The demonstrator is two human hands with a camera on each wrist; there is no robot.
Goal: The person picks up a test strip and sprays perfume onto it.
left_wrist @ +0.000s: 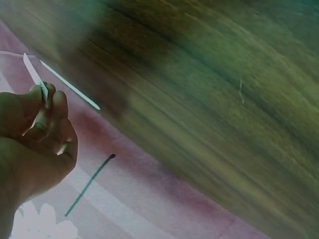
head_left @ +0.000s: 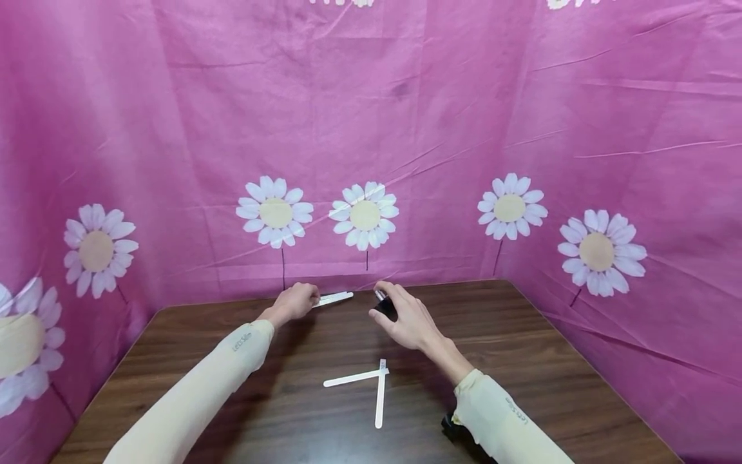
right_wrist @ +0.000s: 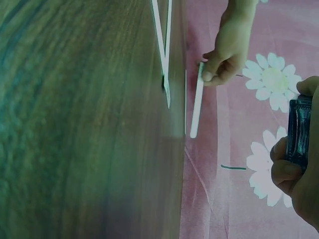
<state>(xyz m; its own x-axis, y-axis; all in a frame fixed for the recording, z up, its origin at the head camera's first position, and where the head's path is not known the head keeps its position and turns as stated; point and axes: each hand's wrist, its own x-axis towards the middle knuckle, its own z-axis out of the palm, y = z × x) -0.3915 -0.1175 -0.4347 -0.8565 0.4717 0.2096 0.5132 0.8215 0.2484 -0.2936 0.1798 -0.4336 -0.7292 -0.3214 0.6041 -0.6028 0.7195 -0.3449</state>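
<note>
My left hand (head_left: 294, 301) pinches one end of a white flat craft stick (right_wrist: 197, 107) between thumb and fingers, near the far table edge. Another white stick (left_wrist: 72, 85) lies close by it. My right hand (head_left: 408, 319) holds a small dark, shiny block-like object (right_wrist: 299, 132) with a pale tip on top; its exact kind is unclear. Nearer me, two white sticks (head_left: 379, 403) lie on the table, meeting at one end at an angle. A small clear or greyish piece (head_left: 382, 365) shows at their joint.
The dark wooden table (head_left: 324, 438) ends at a pink cloth (head_left: 406, 116) printed with white daisies, which hangs behind and at both sides. A black item (head_left: 451, 425) shows under the right sleeve.
</note>
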